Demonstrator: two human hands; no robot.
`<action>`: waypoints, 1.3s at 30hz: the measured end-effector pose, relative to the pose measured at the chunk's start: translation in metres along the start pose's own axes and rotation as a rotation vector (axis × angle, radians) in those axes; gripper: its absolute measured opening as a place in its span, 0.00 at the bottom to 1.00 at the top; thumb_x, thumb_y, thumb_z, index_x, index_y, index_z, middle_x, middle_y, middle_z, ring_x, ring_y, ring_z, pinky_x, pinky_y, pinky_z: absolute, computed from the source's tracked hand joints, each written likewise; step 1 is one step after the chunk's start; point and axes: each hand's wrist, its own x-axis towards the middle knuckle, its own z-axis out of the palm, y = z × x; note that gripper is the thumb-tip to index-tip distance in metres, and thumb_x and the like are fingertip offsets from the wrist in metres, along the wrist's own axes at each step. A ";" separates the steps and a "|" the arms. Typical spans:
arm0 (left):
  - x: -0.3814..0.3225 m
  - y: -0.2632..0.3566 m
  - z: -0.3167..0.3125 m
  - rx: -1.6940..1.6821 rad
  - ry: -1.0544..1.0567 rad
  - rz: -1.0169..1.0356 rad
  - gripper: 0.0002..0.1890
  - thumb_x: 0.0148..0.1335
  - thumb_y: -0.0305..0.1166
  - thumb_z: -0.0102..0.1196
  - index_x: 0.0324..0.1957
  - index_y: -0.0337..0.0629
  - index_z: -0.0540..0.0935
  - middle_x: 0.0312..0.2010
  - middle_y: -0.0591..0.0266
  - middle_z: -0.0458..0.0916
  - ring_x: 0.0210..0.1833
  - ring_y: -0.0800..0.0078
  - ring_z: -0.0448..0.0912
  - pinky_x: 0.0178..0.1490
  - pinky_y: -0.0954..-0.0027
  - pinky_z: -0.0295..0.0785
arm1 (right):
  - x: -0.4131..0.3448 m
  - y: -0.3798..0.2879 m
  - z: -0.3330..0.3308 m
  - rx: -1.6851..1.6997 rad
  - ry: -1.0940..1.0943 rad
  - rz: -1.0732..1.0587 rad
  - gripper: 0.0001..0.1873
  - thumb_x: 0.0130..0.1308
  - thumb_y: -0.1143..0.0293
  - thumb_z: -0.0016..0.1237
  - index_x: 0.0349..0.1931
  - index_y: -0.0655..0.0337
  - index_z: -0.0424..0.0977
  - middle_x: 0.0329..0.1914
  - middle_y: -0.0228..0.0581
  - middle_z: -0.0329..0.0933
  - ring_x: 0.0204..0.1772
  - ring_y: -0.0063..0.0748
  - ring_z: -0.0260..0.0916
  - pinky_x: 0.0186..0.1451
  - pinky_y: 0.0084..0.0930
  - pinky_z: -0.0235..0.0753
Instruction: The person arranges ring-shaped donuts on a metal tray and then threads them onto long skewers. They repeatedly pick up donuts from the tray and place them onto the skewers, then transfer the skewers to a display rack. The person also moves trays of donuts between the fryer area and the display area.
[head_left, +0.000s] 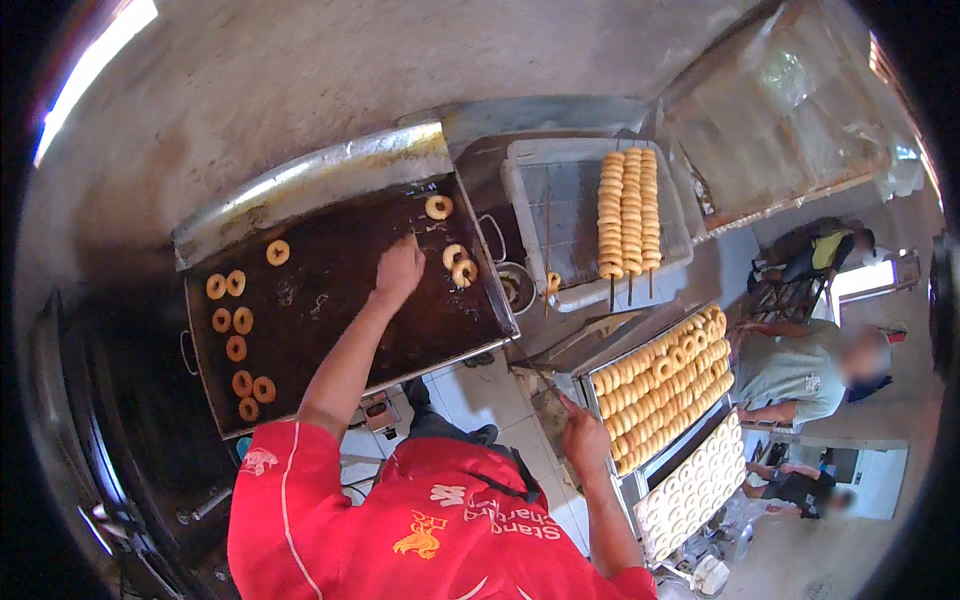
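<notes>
My left hand is over a wide metal frying vat of dark oil, its fingers curled. Whether it grips something thin is too blurred to tell. Near it, a few ring doughnuts float along the vat's right side, two of them overlapping. More golden rings drift by the left wall, and a single one lies toward the back. Lower right, my right hand is closed around a thin dark rod that slants toward the vat's near right corner. Beside that hand is a tray of fried doughnuts in packed rows.
Behind that tray, a plastic crate holds doughnuts threaded on rods. A metal bowl sits between vat and crate. Pale rings cover a board at lower right. One person stands close beyond the trays; others are farther off.
</notes>
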 end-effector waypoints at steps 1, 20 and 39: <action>0.017 -0.019 0.000 0.022 -0.050 -0.003 0.10 0.69 0.34 0.58 0.44 0.37 0.80 0.38 0.40 0.85 0.45 0.38 0.85 0.51 0.42 0.80 | 0.006 -0.010 -0.003 -0.016 0.001 -0.024 0.26 0.68 0.74 0.47 0.64 0.38 0.82 0.37 0.49 0.84 0.41 0.54 0.85 0.45 0.52 0.83; 0.150 -0.115 -0.001 0.122 -0.045 -0.079 0.14 0.68 0.35 0.58 0.48 0.34 0.82 0.40 0.39 0.85 0.46 0.39 0.85 0.51 0.43 0.80 | 0.132 -0.055 0.072 0.044 0.109 -0.189 0.28 0.67 0.74 0.50 0.67 0.37 0.79 0.50 0.45 0.86 0.45 0.53 0.85 0.48 0.48 0.85; -0.123 -0.226 -0.193 -0.054 0.329 -0.313 0.07 0.68 0.31 0.61 0.41 0.38 0.79 0.33 0.44 0.83 0.40 0.41 0.83 0.44 0.49 0.76 | 0.183 -0.201 0.138 0.261 -0.044 -0.709 0.22 0.69 0.70 0.51 0.60 0.33 0.83 0.49 0.44 0.87 0.47 0.54 0.85 0.48 0.49 0.85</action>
